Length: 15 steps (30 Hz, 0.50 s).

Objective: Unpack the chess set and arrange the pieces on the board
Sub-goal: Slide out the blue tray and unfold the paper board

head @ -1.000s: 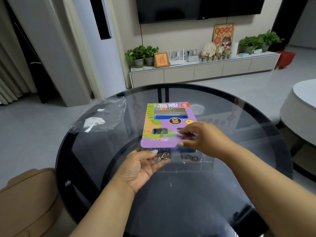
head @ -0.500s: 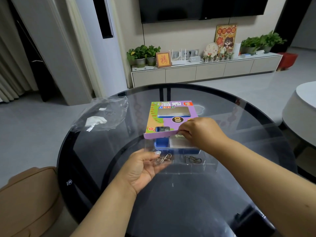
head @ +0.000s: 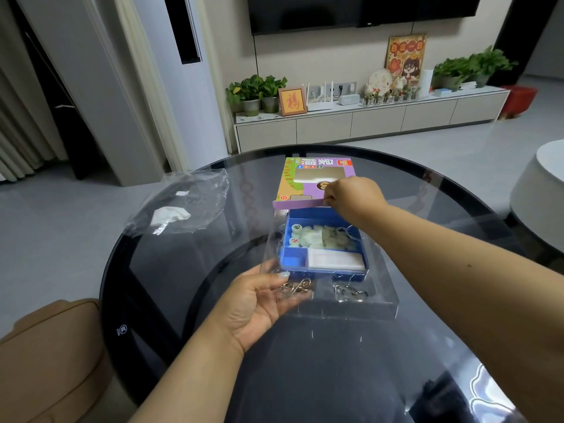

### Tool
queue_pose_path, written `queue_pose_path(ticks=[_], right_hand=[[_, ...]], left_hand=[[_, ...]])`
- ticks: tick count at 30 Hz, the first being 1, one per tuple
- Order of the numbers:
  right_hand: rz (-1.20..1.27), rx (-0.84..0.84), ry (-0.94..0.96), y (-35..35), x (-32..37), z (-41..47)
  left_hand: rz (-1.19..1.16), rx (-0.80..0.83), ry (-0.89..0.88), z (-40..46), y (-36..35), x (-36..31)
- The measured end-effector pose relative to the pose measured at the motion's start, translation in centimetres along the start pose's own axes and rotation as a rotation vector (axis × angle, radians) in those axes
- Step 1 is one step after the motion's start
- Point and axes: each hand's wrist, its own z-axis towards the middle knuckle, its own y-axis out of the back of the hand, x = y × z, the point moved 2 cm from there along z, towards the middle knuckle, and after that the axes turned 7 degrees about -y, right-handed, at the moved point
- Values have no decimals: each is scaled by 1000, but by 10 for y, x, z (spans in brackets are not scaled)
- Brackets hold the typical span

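A blue tray (head: 325,271) sits inside a clear plastic case (head: 378,303) on the round glass table (head: 171,279). Several pale round chess pieces (head: 320,238) fill its far compartment, and a white folded sheet (head: 335,259) lies in the near one. My right hand (head: 351,193) pinches the near edge of the purple and green card lid (head: 308,184), held beyond the tray and tilted up. My left hand (head: 259,303) holds the case's near left corner, palm up, thumb on top. Two metal wire puzzles (head: 294,286) lie in the case's front part.
A crumpled clear plastic bag (head: 183,206) lies on the table's far left. A brown chair (head: 52,355) stands at the lower left. A pale round seat (head: 540,196) is at the right. A TV cabinet with plants (head: 366,117) runs along the back wall.
My right hand has slid the card lid away from me off the tray, uncovering the blue tray and its pieces. The left hand has kept its hold on the case.
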Motion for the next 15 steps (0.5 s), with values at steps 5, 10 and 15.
queue_pose_path(ticks=[5,10,15], right_hand=[[-53,46,-9,-10,-2,8],[-134,26,-60,-15,-13,17],[-123,54,-134,-17,-44,25]], left_hand=[[2,-31,-5,6,-1,0],[5,-36,-13,9,0,0],[-7,-69,-61,10,7,-5]])
